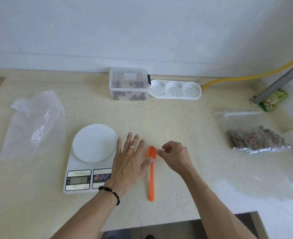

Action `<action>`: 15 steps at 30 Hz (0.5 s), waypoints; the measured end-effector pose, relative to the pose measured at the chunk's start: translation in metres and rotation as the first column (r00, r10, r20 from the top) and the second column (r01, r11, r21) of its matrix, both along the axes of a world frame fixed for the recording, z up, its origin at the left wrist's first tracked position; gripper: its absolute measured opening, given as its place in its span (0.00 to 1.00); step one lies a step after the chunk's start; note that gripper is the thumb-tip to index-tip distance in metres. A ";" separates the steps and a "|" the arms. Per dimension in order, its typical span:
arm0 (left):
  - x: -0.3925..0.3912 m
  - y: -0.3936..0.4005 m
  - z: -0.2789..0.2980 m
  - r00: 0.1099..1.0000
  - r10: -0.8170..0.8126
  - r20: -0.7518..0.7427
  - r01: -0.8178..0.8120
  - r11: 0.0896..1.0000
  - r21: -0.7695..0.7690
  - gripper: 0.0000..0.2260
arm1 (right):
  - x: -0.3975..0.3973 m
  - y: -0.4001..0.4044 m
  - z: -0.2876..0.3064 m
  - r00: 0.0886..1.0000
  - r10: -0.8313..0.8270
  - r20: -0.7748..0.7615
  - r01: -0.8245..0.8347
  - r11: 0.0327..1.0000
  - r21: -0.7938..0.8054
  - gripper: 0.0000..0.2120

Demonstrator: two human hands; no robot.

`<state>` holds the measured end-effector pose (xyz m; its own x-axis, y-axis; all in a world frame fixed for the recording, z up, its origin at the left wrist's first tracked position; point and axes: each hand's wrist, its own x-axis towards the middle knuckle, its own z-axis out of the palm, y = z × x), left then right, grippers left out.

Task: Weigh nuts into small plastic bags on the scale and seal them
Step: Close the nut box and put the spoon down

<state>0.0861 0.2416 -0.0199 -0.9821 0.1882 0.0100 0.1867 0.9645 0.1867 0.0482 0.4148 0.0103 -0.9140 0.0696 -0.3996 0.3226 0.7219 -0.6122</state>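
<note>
Counter (pixel 168 118), mid-task. My left hand (pixel 130 157) flat, fingers spread, thumb touching spoon (pixel 151 171) neck, just beside scale (pixel 90 157). My right hand (pixel 174 155) loosely curled by spoon bowl, holding nothing I can see. Scale platform bare. Done: filled bags (pixel 256 138) of nuts lying toward right edge. Left: empty bags (pixel 33 123) toward left edge; more nuts in box (pixel 129 85) at back edge. Next bag not yet on scale.

My left hand (pixel 131 156) covers the scale's (pixel 90 152) right buttons; its display (pixel 78 180) reads too blurred; the yellow hose (pixel 245 77) runs off the right edge.
</note>
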 end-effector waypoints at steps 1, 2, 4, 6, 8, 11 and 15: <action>0.013 0.002 -0.003 1.000 0.006 0.001 -0.006 1.000 -0.006 0.31 | 0.012 0.002 -0.002 1.000 -0.009 0.022 0.010 1.000 -0.026 0.14; 0.025 0.003 -0.007 1.000 0.013 0.000 -0.013 1.000 -0.013 0.30 | 0.023 0.003 -0.005 0.999 -0.007 0.045 0.009 0.999 -0.052 0.12; 0.046 0.005 -0.014 0.999 0.033 0.000 -0.033 0.999 -0.030 0.30 | 0.042 0.000 -0.011 0.997 0.017 0.074 -0.011 0.996 -0.086 0.10; 0.060 0.005 -0.019 0.998 0.056 0.002 -0.056 0.998 -0.033 0.28 | 0.053 -0.007 -0.015 0.996 0.058 0.069 -0.052 0.995 -0.083 0.08; 0.067 0.003 -0.022 0.997 0.077 -0.006 -0.077 0.997 -0.027 0.28 | 0.057 -0.015 -0.018 0.995 0.066 0.080 -0.058 0.993 -0.100 0.05; 0.071 -0.001 -0.018 0.995 0.104 -0.012 -0.104 0.994 -0.014 0.27 | 0.056 -0.018 -0.018 0.989 0.028 0.142 -0.006 0.989 -0.150 0.04; 0.060 -0.005 -0.007 0.992 0.129 -0.012 -0.128 0.990 0.062 0.30 | 0.045 -0.014 -0.010 0.972 -0.126 0.196 0.198 0.891 -0.409 0.04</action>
